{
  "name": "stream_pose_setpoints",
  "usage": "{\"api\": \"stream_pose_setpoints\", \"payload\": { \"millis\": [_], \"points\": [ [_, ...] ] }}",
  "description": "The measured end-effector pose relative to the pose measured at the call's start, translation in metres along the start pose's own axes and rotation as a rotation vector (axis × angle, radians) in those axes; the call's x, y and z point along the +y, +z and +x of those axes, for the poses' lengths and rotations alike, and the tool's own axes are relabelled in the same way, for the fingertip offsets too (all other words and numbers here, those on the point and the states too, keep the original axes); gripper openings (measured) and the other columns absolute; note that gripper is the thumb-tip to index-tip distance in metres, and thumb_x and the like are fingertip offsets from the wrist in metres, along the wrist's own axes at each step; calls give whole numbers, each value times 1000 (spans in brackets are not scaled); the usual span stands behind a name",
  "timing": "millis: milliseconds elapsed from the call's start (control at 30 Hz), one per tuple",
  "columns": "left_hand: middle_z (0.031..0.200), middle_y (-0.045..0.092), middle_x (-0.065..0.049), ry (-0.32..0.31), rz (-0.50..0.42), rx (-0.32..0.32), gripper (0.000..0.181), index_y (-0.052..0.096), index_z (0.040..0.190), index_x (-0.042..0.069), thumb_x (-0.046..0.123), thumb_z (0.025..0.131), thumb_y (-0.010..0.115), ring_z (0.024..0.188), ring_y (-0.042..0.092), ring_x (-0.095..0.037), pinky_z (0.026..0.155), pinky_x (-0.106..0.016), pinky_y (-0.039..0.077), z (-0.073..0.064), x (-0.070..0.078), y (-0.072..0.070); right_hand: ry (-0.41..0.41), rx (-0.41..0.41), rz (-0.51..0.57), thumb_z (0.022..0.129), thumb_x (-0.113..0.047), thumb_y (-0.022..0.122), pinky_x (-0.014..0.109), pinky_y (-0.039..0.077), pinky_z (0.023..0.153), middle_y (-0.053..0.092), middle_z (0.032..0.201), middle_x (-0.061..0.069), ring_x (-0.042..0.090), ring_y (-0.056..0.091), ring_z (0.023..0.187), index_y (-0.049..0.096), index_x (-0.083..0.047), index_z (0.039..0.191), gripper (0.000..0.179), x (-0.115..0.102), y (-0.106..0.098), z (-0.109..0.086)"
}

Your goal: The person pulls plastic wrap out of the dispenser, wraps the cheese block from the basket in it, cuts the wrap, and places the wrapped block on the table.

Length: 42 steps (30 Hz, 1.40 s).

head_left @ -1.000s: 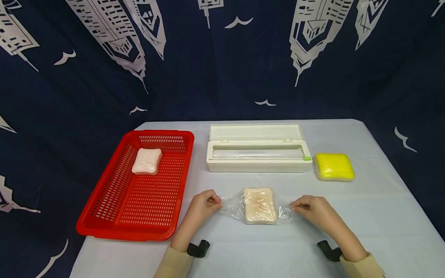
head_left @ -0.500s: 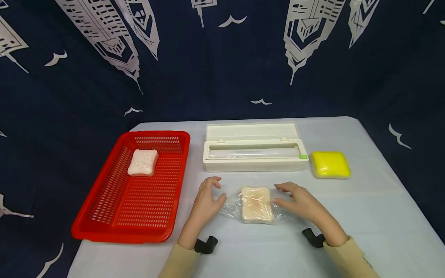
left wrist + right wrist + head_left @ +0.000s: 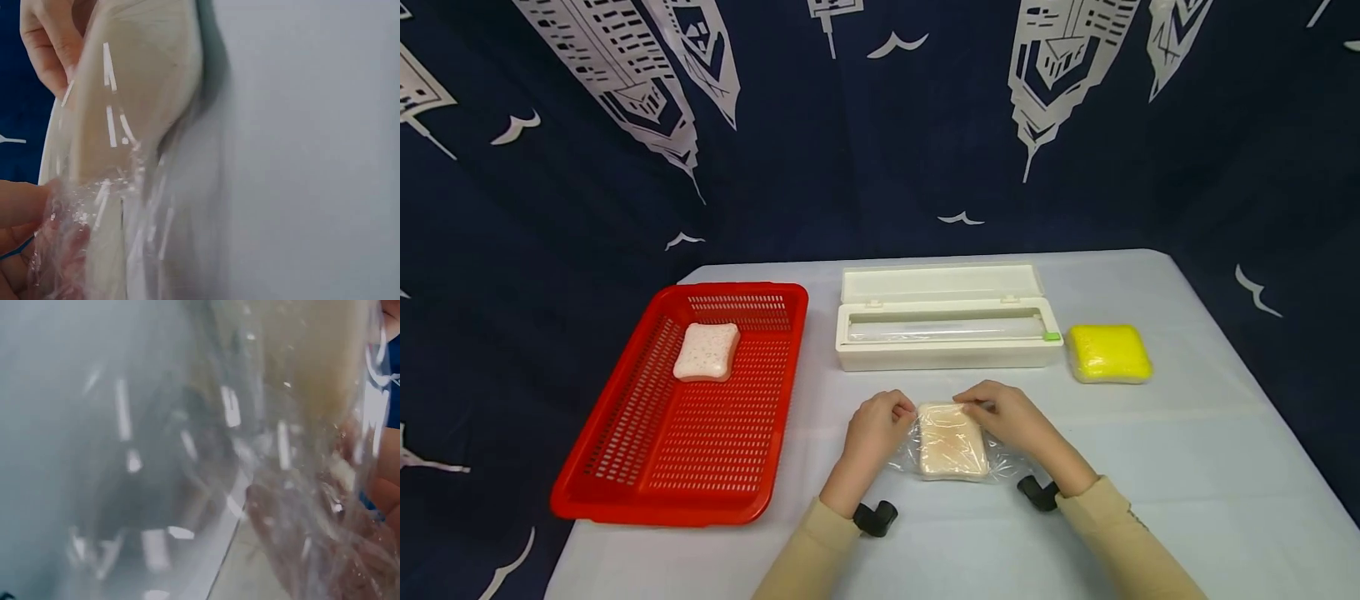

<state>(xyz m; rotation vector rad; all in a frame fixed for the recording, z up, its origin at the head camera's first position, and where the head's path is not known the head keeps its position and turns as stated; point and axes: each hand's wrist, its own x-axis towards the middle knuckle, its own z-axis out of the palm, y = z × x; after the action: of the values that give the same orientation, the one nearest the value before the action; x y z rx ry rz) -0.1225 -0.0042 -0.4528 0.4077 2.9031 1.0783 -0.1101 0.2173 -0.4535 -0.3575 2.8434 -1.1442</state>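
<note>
pale bread-like slice (image 3: pixel 953 442) sits below center of the head frame, flat on the white cloth (image 3: pixel 940 554), clear film (image 3: pixel 1003 462) around it with loose tails on both sides.

left hand (image 3: pixel 872 427): thumb and fingers curled in, looks like a pinch on film by the slice's upper-left corner. right hand (image 3: pixel 1011 418): thumb and index at the upper-right corner, looks like a film pinch too. exact contact hard to read; right wrist view is mostly blur and glare.

risks, my read: film could cling to fingertips or itself and bunch if the edge gets released unevenly. uneven pull could skew the slice or tear the film, which looks very thin. pressing hard could dent the slice if it's soft, can't confirm. loose tails could lift and leave gaps.

materials: film is glossy, crinkled, transparent. slice is a rounded square, cream, smooth. upper center: off-white hard box (image 3: pixel 951 357), lid up, film roll (image 3: pixel 946 330) inside, small green tab (image 3: pixel 1052 337). right of it: shiny yellow rounded block (image 3: pixel 1108 354). left: slotted red plastic basket (image 3: pixel 715 512) with a speckled pinkish-white slice (image 3: pixel 706 352) inside.
</note>
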Motion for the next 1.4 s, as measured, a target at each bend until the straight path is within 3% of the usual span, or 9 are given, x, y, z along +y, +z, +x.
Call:
{"api": "stream_pose_setpoints", "payload": {
  "millis": [300, 500, 733, 967, 1200, 1400],
  "points": [
    [75, 62, 4, 48, 41, 5, 7, 69, 83, 14, 13, 85, 75, 69, 56, -9, 60, -21, 42, -4, -6, 2, -96, -26, -129, 94, -13, 64, 52, 47, 101, 67, 127, 11, 36, 60, 122, 69, -3, 121, 29, -2, -2, -6],
    [73, 60, 5, 112, 91, 5, 9, 69, 82, 15, 12, 83, 77, 69, 54, -8, 60, -20, 41, -4, -7, -3, -80, -10, -174, 95, -12, 63, 51, 48, 100, 67, 127, 13, 35, 61, 121, 66, -2, 125, 32, -5, -6, -12],
    [76, 65, 2, 270, 190, 29, 3, 75, 86, 13, 12, 84, 76, 72, 60, -14, 62, -22, 47, -10, -7, -4, -38, 11, -193, 95, -15, 63, 54, 46, 101, 63, 132, 18, 39, 57, 124, 61, -2, 131, 39, -2, -14, -20],
    [84, 71, 2, 290, 193, -49, 9, 75, 96, 11, 12, 87, 73, 77, 61, -14, 69, -25, 48, -15, -10, -4, 15, 7, -203, 90, -23, 71, 54, 49, 97, 69, 122, 15, 37, 62, 117, 68, -3, 121, 37, 0, -27, -38],
    [95, 75, -3, 310, 278, -79, 19, 75, 104, 9, 14, 86, 74, 86, 67, -19, 71, -29, 50, -24, -5, -4, -113, 44, -318, 87, -15, 73, 48, 53, 92, 67, 128, 9, 32, 64, 116, 71, -3, 118, 33, -3, -13, -56],
    [94, 75, -3, 317, 331, -75, 18, 76, 103, 8, 12, 86, 73, 84, 67, -18, 68, -26, 48, -30, 0, -3, -188, 135, -373, 82, 3, 73, 51, 52, 93, 71, 116, 16, 33, 70, 104, 68, 4, 115, 34, -9, 0, -59]
  ]
}}
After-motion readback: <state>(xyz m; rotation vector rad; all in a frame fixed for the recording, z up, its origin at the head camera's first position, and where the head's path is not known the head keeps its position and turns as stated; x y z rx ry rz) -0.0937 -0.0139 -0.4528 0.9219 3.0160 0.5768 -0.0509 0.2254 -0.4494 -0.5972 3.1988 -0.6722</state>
